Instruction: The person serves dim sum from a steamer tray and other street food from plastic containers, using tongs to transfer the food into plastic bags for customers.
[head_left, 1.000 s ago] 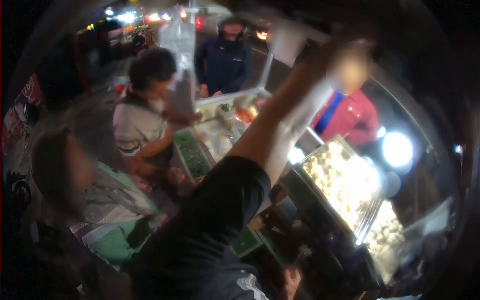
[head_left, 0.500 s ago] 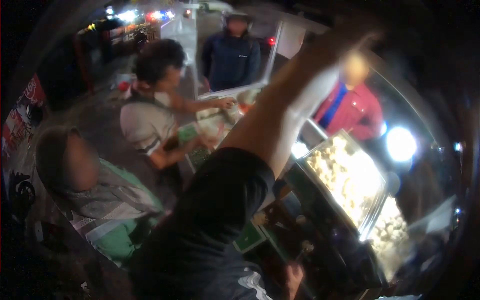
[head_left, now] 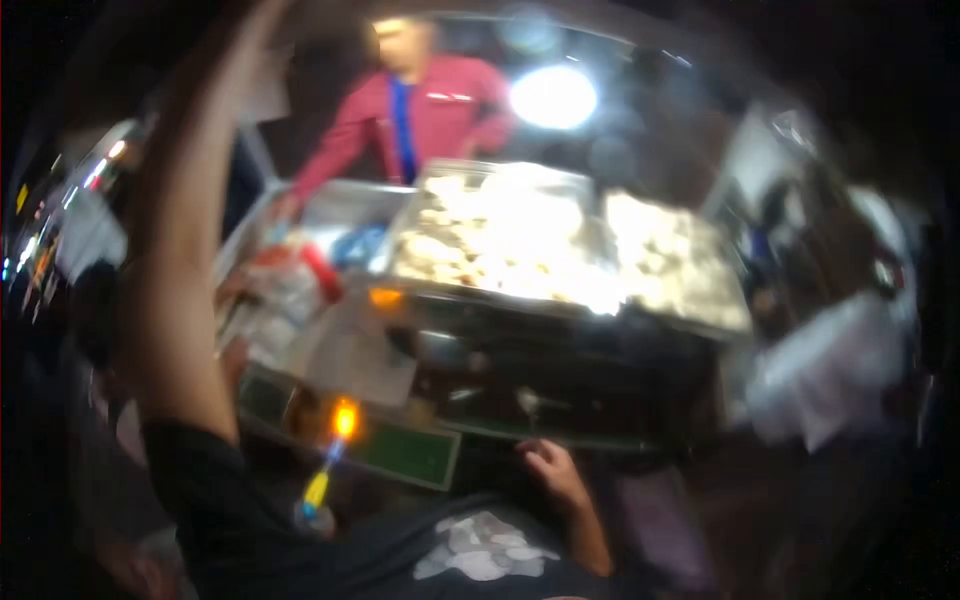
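My left arm (head_left: 185, 300) is raised along the left side, bare from the black sleeve upward. Its hand is out of view past the top edge. My right hand (head_left: 555, 470) is low in front of me, with the fingers curled together. A small pale spoon-like thing (head_left: 530, 400) lies just beyond its fingertips, over the dark cart top. Blur hides whether the hand holds it. To the left of this hand is a green panel (head_left: 410, 455) with a light edge. A thin yellow stick-like thing (head_left: 316, 490) with an orange glow at its top shows beside it.
Behind the dark counter, a lit glass case (head_left: 490, 235) and a second heap (head_left: 675, 265) hold pale lumps. A person in a red jacket (head_left: 440, 110) faces me, one arm reaching toward red-topped bags (head_left: 320, 270). A bright lamp (head_left: 553, 97) hangs behind.
My view has swung to the right, so the glass case and red-jacketed person now lie ahead. My left arm points up at the left; its blurred hand has left the view.
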`<state>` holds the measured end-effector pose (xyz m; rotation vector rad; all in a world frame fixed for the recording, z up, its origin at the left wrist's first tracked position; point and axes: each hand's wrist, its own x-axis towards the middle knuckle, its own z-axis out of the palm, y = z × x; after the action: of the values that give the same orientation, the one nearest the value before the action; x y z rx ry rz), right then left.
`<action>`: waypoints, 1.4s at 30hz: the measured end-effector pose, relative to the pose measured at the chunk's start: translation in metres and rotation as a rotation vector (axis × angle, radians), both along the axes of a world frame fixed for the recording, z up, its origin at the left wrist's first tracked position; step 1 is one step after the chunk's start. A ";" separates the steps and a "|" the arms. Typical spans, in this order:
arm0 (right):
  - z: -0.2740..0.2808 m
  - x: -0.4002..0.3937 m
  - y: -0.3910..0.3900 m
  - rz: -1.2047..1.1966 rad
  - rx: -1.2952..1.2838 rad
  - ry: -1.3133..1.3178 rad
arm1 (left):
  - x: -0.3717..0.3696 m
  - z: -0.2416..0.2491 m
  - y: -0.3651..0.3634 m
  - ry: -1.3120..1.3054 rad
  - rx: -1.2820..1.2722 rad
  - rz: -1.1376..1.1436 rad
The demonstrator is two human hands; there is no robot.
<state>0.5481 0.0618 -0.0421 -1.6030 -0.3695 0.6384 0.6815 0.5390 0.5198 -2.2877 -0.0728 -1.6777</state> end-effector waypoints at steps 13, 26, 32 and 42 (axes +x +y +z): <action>-0.023 -0.022 -0.009 -0.051 0.098 0.075 | -0.007 0.020 -0.010 -0.233 -0.088 -0.040; 0.016 -0.019 0.009 0.066 0.109 0.082 | -0.198 -0.196 -0.152 -0.843 -0.229 -0.671; 0.028 -0.024 0.017 0.092 0.416 0.269 | -0.260 -0.309 -0.192 -1.098 -0.651 -1.012; 0.046 -0.029 0.038 0.239 0.559 0.302 | -0.235 -0.346 -0.168 -0.955 -1.280 -1.254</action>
<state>0.5188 0.0993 0.0038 -0.9213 -0.4692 0.8580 0.4463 0.3712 0.1742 -1.7253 0.1926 -4.2528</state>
